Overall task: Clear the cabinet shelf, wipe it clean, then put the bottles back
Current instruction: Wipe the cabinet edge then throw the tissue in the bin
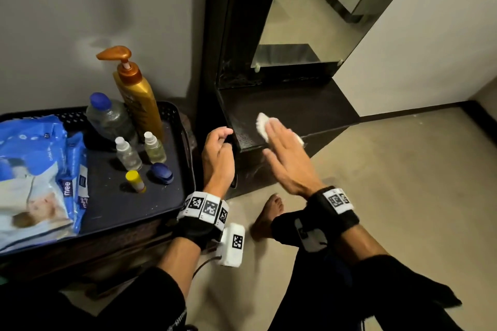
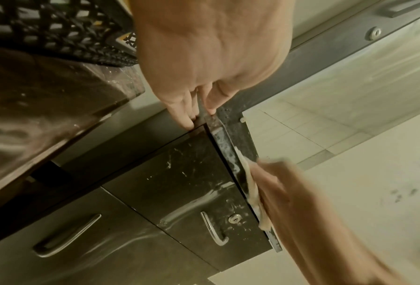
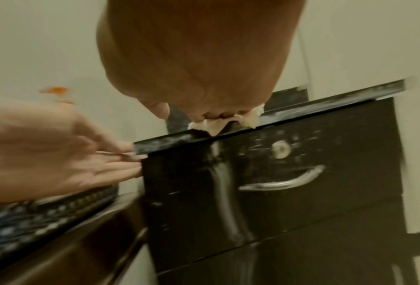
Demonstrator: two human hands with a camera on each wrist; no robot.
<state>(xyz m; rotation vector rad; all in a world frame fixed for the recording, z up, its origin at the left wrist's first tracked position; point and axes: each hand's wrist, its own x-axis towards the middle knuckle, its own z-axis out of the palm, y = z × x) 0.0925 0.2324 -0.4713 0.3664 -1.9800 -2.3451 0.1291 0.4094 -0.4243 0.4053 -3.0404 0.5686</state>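
Note:
The dark cabinet shelf [image 1: 301, 105] stands bare, with pale smears along its front edge [image 2: 224, 150]. My right hand [image 1: 282, 142] lies flat with straight fingers on a white wipe [image 1: 262, 122], pressing it onto the shelf near the front edge. My left hand [image 1: 219, 148] holds the shelf's front left corner, thumb on top and fingers against the side [image 3: 130, 169]. The bottles stand on a black tray [image 1: 121, 209] at the left: a gold pump bottle [image 1: 137, 97], a clear bottle with a blue cap [image 1: 110, 115], two small clear bottles [image 1: 127, 153], and a yellow-capped one [image 1: 135, 181].
A blue wipes pack [image 1: 40, 174] lies on the tray's left half, and a small blue container [image 1: 161, 172] sits by the bottles. A mirror [image 1: 309, 8] rises behind the shelf. Below the shelf is a drawer with a metal handle [image 2: 213, 229] and a lock [image 2: 235, 219]. My bare foot [image 1: 269, 212] is on the floor.

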